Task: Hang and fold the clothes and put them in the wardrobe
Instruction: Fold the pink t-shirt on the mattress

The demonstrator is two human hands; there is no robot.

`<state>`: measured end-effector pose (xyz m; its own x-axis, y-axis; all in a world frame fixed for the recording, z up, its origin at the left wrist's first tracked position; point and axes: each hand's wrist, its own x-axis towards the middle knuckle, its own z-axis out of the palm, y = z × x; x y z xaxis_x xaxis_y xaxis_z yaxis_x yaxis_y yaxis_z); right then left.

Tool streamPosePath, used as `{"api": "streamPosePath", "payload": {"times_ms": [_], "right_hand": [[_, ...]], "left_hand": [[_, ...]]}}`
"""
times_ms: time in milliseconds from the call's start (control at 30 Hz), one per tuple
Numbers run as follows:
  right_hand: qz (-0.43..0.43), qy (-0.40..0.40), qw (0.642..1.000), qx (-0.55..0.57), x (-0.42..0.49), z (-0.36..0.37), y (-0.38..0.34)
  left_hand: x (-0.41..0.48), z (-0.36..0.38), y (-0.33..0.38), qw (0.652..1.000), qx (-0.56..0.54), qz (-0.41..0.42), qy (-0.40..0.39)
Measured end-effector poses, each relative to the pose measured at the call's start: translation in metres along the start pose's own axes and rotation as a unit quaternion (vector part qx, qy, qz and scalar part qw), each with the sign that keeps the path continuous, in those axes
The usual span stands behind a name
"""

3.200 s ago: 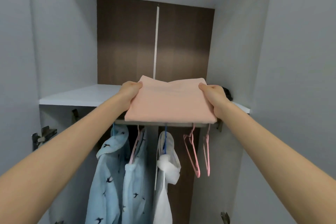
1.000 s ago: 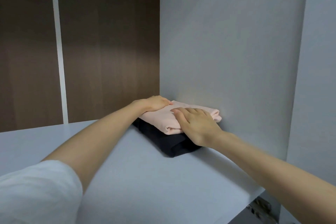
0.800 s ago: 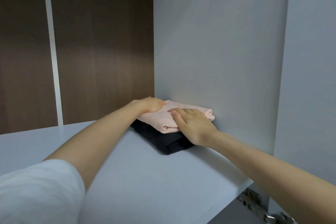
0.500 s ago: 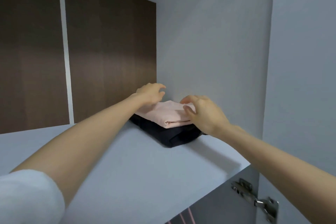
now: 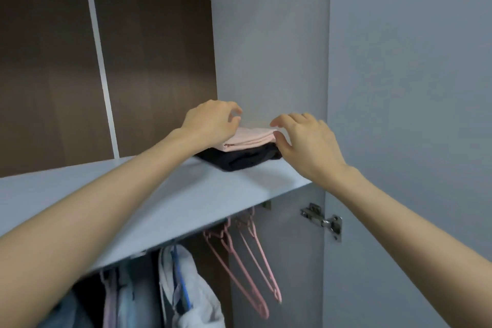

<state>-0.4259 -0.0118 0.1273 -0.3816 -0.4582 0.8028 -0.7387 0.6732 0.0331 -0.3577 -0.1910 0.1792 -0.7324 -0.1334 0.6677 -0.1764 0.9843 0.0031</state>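
While your arms reach out over the white shelf, both hands hover at its far right end, above the small stack that lies there. Your left hand hangs over the stack's left part, fingers loosely curled, thumb a little apart from them. It has hold of nothing, and from this angle it is not clear whether its heel brushes the cloth. Your right hand is at the stack's right side, fingers spread and gently bent, thumb tip just beside the edge of the upper garment, gripping nothing.

The pink folded garment lies on top of the black folded garment, which rests flat on the shelf, near the grey side wall at the shelf's right end. Behind the shelf stands the brown back panel.

Under the shelf, toward its right end, two bare pink hangers hang. Further left under it hangs a white garment on a blue hanger, with pale clothes beside it. A metal hinge sits just below the shelf's right end.
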Motion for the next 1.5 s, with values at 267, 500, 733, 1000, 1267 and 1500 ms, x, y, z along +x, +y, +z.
{"api": "streamPosePath", "payload": {"times_ms": [267, 500, 733, 1000, 1267, 1500], "right_hand": [[0.01, -0.037, 0.999, -0.003, -0.134, -0.066, 0.042], [-0.002, -0.091, 0.996, 0.014, -0.27, -0.128, 0.086], [0.021, -0.153, 0.988, 0.022, -0.39, -0.178, 0.114], [0.113, -0.197, 0.974, -0.009, -0.507, -0.228, 0.138], [0.252, -0.24, 0.937, -0.046, -0.626, -0.302, 0.159], [0.364, -0.272, 0.887, -0.078, -0.734, -0.373, 0.193]], "left_hand": [[-0.134, 0.001, 0.124, 0.992, -0.114, -0.004, 0.053], [-0.252, 0.016, 0.235, 0.996, -0.077, -0.032, -0.001], [-0.343, 0.02, 0.313, 0.996, -0.043, -0.019, -0.08], [-0.413, 0.041, 0.394, 0.984, -0.082, 0.024, -0.153], [-0.471, 0.047, 0.489, 0.955, -0.167, 0.113, -0.216], [-0.518, 0.054, 0.589, 0.923, -0.202, 0.197, -0.262]]}}
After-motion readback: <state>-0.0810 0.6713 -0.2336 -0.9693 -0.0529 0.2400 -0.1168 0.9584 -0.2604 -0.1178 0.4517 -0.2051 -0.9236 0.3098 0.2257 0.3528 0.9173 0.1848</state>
